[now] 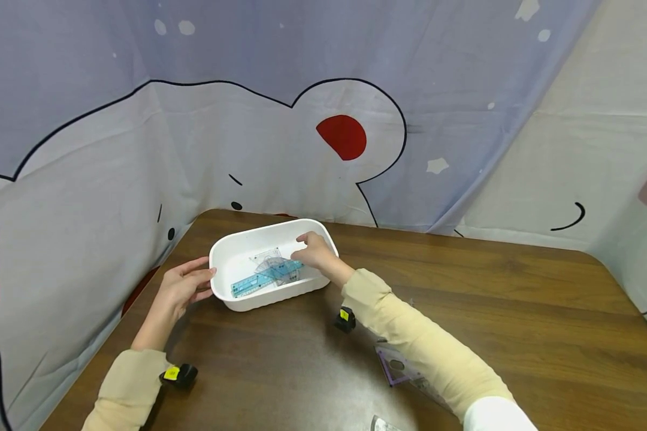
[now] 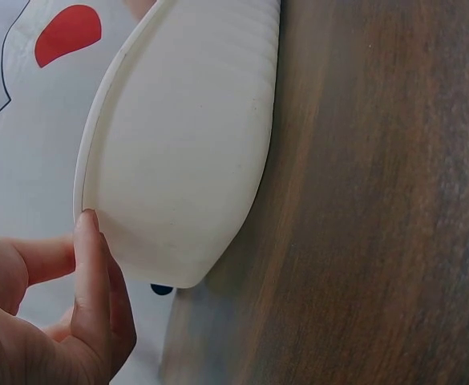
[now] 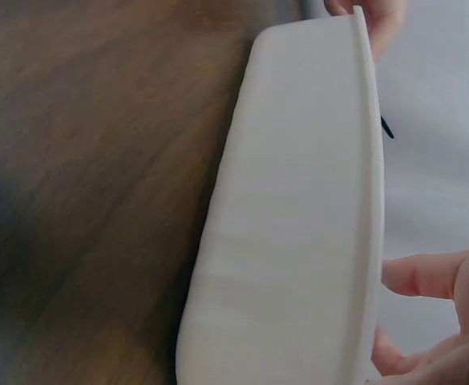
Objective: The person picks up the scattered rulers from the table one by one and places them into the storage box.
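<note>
The white basket (image 1: 272,296) stands near the table's back left, holding a blue ruler (image 1: 248,284) and clear drawing pieces, one of them fan-shaped (image 1: 287,276). My left hand (image 1: 186,284) touches the rim at the basket's left end with extended fingertips; the left wrist view shows this hand (image 2: 74,313) against the outer wall (image 2: 186,144). Over the right part of the basket reaches my right hand (image 1: 315,250), thumb and forefinger apart, nothing seen between them. In the right wrist view, the basket wall (image 3: 290,200) hides part of that hand (image 3: 450,321).
A clear piece with a purple edge (image 1: 389,366) lies on the wooden table (image 1: 517,299), partly hidden below my right forearm. Another clear piece (image 1: 381,424) shows at the bottom edge of the head view. A printed curtain (image 1: 248,137) hangs behind the table.
</note>
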`<state>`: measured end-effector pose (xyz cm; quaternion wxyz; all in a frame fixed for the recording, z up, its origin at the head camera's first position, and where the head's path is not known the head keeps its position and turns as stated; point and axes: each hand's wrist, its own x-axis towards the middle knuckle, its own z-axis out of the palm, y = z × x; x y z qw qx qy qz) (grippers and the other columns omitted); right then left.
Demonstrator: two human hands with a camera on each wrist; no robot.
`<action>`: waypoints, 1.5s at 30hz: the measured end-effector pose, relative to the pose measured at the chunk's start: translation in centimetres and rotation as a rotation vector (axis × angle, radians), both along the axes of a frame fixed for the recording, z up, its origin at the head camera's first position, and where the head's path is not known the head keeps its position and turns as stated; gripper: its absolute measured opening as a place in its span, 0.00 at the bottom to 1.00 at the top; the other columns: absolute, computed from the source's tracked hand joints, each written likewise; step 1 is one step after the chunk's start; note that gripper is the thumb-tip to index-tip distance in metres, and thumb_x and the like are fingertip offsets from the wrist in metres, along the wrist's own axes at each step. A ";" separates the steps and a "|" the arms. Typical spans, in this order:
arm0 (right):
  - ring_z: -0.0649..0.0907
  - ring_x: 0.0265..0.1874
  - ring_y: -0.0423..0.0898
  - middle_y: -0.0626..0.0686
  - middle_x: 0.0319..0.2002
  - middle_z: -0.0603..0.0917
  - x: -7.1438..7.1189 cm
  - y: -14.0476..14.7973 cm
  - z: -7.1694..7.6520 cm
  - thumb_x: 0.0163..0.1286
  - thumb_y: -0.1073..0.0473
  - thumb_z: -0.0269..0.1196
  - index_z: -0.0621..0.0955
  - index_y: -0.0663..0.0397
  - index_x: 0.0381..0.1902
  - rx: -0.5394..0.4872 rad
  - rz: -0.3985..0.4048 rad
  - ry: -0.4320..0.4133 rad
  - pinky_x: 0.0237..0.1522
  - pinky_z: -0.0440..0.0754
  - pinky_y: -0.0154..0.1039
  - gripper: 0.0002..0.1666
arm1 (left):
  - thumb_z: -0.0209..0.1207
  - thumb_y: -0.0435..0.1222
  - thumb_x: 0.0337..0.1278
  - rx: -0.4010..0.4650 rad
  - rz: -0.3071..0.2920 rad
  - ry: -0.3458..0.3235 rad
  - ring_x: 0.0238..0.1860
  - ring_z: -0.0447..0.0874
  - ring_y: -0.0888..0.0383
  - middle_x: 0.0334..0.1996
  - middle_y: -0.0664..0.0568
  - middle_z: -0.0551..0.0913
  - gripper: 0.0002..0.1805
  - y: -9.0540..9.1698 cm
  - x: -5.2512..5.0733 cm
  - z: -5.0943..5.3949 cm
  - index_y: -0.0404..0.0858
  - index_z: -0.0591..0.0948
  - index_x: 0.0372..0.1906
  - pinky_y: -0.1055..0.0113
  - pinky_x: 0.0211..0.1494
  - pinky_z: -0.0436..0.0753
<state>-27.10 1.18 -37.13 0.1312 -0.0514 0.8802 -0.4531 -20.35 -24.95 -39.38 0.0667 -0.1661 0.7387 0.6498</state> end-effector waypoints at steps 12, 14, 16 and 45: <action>0.81 0.47 0.49 0.57 0.46 0.84 0.5 2.0 0.9 0.67 0.58 0.61 0.81 0.62 0.53 0.043 0.081 0.055 0.49 0.81 0.39 0.19 | 0.59 0.36 0.63 -0.024 0.011 -0.003 0.30 0.83 0.68 0.37 0.58 0.79 0.35 0.0 0.0 -0.3 0.33 0.61 0.72 0.71 0.39 0.87; 0.82 0.46 0.48 0.57 0.45 0.85 0.7 2.4 1.1 0.67 0.57 0.61 0.82 0.62 0.52 0.044 0.092 0.065 0.49 0.81 0.39 0.19 | 0.59 0.36 0.63 -0.025 0.010 -0.004 0.30 0.83 0.68 0.37 0.58 0.79 0.35 0.0 0.0 -0.3 0.33 0.61 0.72 0.72 0.39 0.87; 0.82 0.45 0.48 0.57 0.44 0.85 0.9 2.7 1.4 0.66 0.58 0.61 0.82 0.62 0.51 0.043 0.101 0.070 0.49 0.81 0.39 0.18 | 0.59 0.36 0.63 -0.024 0.009 -0.005 0.30 0.83 0.68 0.37 0.58 0.79 0.35 0.0 0.1 -0.3 0.33 0.60 0.72 0.72 0.39 0.87; 0.86 0.38 0.46 0.61 0.39 0.87 7.4 9.3 4.8 0.59 0.66 0.67 0.83 0.69 0.44 -0.023 0.351 0.144 0.42 0.85 0.33 0.15 | 0.59 0.37 0.63 -0.022 0.002 0.012 0.29 0.83 0.68 0.36 0.59 0.79 0.35 0.1 0.1 -0.1 0.33 0.60 0.72 0.72 0.39 0.87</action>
